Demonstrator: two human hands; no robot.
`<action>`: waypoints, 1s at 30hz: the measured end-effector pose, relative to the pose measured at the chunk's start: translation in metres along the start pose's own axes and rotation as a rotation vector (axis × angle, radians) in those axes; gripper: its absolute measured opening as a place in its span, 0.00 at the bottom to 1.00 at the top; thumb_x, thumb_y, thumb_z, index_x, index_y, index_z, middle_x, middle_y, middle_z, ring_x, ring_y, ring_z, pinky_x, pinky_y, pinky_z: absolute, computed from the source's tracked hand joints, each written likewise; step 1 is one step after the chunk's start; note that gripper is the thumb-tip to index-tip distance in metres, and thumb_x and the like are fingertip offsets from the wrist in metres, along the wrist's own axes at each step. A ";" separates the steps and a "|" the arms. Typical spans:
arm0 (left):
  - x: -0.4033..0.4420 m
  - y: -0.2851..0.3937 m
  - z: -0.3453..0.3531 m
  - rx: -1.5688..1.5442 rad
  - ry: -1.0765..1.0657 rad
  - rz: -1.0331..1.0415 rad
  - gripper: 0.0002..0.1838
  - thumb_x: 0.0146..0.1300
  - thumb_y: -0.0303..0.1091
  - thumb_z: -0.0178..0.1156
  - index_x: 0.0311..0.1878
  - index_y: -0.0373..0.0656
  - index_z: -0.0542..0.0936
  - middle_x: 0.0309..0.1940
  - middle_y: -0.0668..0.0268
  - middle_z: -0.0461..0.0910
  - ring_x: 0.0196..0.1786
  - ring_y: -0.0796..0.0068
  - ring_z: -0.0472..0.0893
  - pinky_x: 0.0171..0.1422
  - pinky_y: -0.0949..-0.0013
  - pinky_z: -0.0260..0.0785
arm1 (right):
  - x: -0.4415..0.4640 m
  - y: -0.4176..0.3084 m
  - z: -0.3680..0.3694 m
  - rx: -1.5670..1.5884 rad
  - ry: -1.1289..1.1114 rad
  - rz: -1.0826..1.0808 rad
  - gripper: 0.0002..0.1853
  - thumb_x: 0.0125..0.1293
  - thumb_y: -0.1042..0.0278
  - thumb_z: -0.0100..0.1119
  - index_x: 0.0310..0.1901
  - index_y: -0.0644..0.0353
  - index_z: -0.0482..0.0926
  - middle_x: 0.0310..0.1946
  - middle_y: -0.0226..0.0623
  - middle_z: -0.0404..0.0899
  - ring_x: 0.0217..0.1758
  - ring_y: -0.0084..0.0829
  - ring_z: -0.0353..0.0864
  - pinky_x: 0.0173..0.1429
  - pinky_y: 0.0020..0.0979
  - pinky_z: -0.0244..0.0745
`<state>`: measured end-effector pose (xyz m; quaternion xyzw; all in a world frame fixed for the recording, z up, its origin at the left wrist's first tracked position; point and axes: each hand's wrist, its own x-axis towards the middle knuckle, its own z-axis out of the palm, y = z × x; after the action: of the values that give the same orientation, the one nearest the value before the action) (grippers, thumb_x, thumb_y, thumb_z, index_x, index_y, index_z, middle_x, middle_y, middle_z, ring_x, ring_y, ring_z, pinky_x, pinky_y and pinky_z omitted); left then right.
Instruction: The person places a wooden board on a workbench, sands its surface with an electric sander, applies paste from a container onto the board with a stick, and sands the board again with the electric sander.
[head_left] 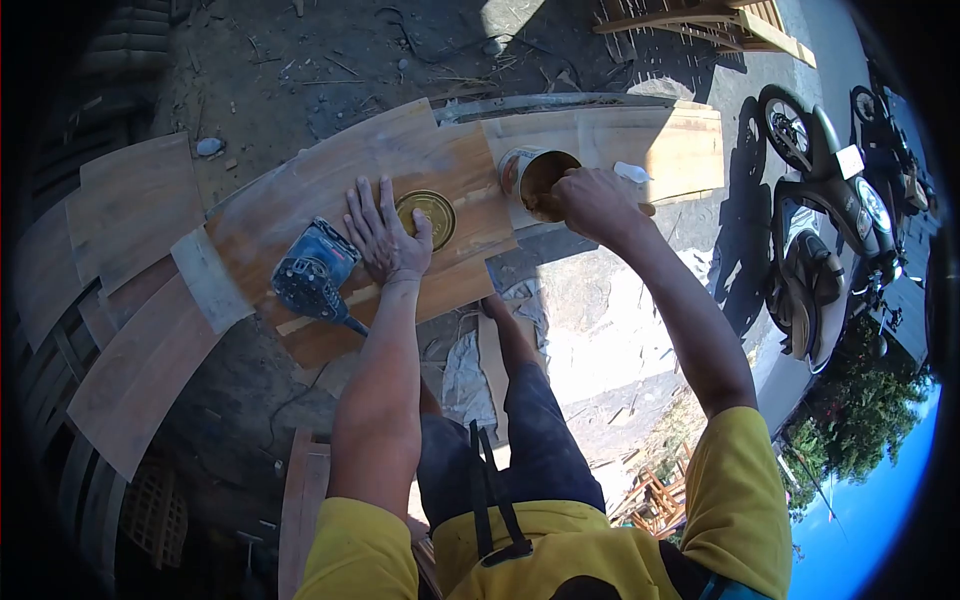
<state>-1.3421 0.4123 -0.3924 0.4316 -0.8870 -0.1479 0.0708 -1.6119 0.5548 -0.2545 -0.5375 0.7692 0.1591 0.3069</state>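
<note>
My left hand [388, 235] lies flat with fingers spread on a wooden board [480, 185]. Its thumb reaches onto a round gold-coloured metal lid [428, 222]. Just left of that hand rests a blue and black power sander [315, 268]. My right hand [598, 207] is closed at the mouth of an open, tilted can [514, 172] with brownish stuff inside. What its fingers grip is hidden; a small tan tip [648, 210] shows by the wrist.
A small white bottle or tube [632, 172] lies on the board's right part. More thin wood panels [140, 210] spread to the left. Motorcycles [825, 220] stand at the right, and a wooden frame [710, 22] is at the upper right.
</note>
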 end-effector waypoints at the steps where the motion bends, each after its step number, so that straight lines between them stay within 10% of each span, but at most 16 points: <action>1: 0.002 0.000 0.001 -0.003 0.002 0.002 0.44 0.70 0.51 0.59 0.88 0.56 0.59 0.89 0.56 0.54 0.90 0.47 0.51 0.90 0.38 0.43 | 0.005 0.005 -0.003 -0.002 0.001 0.003 0.09 0.64 0.73 0.66 0.40 0.51 0.93 0.34 0.43 0.91 0.43 0.46 0.92 0.50 0.47 0.85; 23: -0.001 0.001 0.001 0.008 -0.019 0.015 0.42 0.72 0.50 0.58 0.87 0.53 0.59 0.89 0.54 0.53 0.91 0.43 0.49 0.90 0.35 0.42 | -0.048 0.081 -0.011 0.865 -0.191 0.230 0.14 0.72 0.72 0.68 0.57 0.59 0.91 0.34 0.39 0.90 0.37 0.26 0.89 0.44 0.31 0.83; 30: 0.000 0.000 -0.007 -0.046 -0.060 -0.031 0.44 0.69 0.49 0.59 0.87 0.53 0.59 0.89 0.53 0.52 0.91 0.45 0.48 0.91 0.37 0.39 | -0.062 -0.004 -0.021 1.282 0.138 0.229 0.20 0.81 0.69 0.59 0.71 0.56 0.83 0.38 0.37 0.89 0.41 0.24 0.84 0.47 0.31 0.79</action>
<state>-1.3406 0.4110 -0.3862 0.4387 -0.8784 -0.1822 0.0521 -1.6000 0.5868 -0.1981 -0.1715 0.7819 -0.3343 0.4975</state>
